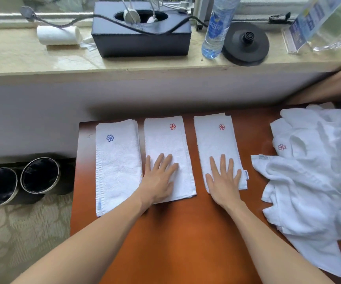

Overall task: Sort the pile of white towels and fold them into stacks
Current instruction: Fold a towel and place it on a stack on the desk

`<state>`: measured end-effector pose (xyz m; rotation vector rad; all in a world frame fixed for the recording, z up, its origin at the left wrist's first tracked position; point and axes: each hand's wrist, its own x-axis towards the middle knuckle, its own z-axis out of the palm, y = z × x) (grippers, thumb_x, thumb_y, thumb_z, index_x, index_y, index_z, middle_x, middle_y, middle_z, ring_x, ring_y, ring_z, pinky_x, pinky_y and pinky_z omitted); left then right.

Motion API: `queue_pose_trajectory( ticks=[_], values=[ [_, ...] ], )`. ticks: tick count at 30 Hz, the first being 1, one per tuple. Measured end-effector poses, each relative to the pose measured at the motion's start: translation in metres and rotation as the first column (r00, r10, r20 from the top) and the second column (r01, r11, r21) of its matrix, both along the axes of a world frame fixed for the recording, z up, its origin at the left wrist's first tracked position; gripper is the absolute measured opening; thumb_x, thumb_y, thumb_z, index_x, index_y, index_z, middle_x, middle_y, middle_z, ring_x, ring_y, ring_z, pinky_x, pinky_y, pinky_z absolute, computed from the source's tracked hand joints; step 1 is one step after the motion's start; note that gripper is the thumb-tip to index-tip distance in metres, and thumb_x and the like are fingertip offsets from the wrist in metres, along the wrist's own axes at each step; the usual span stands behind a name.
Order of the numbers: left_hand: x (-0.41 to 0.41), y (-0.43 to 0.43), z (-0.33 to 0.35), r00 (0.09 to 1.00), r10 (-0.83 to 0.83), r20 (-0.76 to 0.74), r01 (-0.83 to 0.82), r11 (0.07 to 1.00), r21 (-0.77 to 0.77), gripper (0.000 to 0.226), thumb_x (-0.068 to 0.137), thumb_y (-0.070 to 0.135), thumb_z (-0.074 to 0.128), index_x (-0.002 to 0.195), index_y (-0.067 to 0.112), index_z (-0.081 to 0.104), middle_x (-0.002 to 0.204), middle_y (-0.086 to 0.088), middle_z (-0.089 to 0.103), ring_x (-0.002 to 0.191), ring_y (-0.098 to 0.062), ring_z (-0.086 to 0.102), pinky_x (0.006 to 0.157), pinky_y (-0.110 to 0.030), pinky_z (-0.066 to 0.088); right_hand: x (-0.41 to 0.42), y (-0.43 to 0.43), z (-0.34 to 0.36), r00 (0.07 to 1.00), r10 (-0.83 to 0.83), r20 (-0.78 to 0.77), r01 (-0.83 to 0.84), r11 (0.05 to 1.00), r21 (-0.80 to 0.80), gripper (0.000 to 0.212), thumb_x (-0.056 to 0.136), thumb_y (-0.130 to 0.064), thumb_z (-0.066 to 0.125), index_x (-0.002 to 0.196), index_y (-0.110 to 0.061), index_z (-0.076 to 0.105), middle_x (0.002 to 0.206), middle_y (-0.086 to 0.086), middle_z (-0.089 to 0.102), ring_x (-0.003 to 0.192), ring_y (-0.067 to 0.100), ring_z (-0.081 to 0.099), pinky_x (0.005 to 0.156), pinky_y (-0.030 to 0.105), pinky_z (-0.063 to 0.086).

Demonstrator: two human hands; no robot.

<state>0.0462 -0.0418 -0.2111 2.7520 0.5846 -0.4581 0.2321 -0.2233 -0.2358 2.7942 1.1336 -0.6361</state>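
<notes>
Left hand (pixel 159 179): flat, fingers straight and slightly spread, palm pressing the near half of the middle towel (pixel 165 140). It grips nothing.

Right hand (pixel 223 177): likewise flat, fingers spread, palm on the near end of the right towel (pixel 214 142). It holds nothing either.

Both forearms reach forward from the near edge of the table (pixel 186 232), roughly parallel, wrists low and straight.

Three folded towels lie side by side at the far side of the table, apart from one another by narrow gaps. Their long axes run away from the person. The left towel (pixel 116 165) bears a blue flower mark (pixel 110 138). It reaches nearer the person than the other two, and no hand touches it. The middle and right towels each bear a red mark near the far end.

The unsorted pile (pixel 312 181) lies crumpled at the right end of the table, spilling toward the near right corner. It is directly right of the right hand, near the right towel but not touching it. One red mark (pixel 282 147) shows on it.

Assessment: the hands appear to be smoothing the two red-marked towels. Much of the task is left, judging by the size of the pile. The next towel lies to the right, so the right hand is the nearer by far. The left would have to cross over the right towel. Since the two pressed towels share a red mark, they may belong in one stack. If so, sliding either sideways keeps its long axis as it lies.
</notes>
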Motion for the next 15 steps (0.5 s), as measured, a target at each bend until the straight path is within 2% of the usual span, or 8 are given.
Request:
queue_pose_trajectory(
  ticks=[6, 15],
  values=[
    [0.011, -0.018, -0.013, 0.999, 0.033, -0.043, -0.034, 0.999, -0.019, 0.069, 0.103, 0.042, 0.041, 0.163, 0.030, 0.011, 0.171, -0.005, -0.020, 0.156, -0.034, -0.021, 0.121, -0.067, -0.006, -0.016, 0.004, -0.013, 1.000, 0.013, -0.006, -0.013, 0.999, 0.050, 0.065, 0.106, -0.059, 0.010, 0.158, -0.041, -0.027, 0.165, 0.001, -0.038, 0.150, 0.030, -0.038, 0.118, 0.062, -0.023],
    [0.010, -0.030, 0.004, 0.997, 0.047, -0.063, -0.043, 0.998, 0.051, 0.068, 0.103, 0.042, 0.045, 0.163, 0.026, 0.016, 0.173, -0.006, -0.005, 0.159, -0.031, -0.006, 0.125, -0.060, -0.004, -0.013, 0.003, 0.000, 0.997, 0.026, -0.070, -0.020, 0.996, 0.082, 0.064, 0.110, -0.051, 0.018, 0.164, -0.035, -0.012, 0.171, 0.003, -0.024, 0.155, 0.028, -0.028, 0.124, 0.061, -0.013]
  ],
)
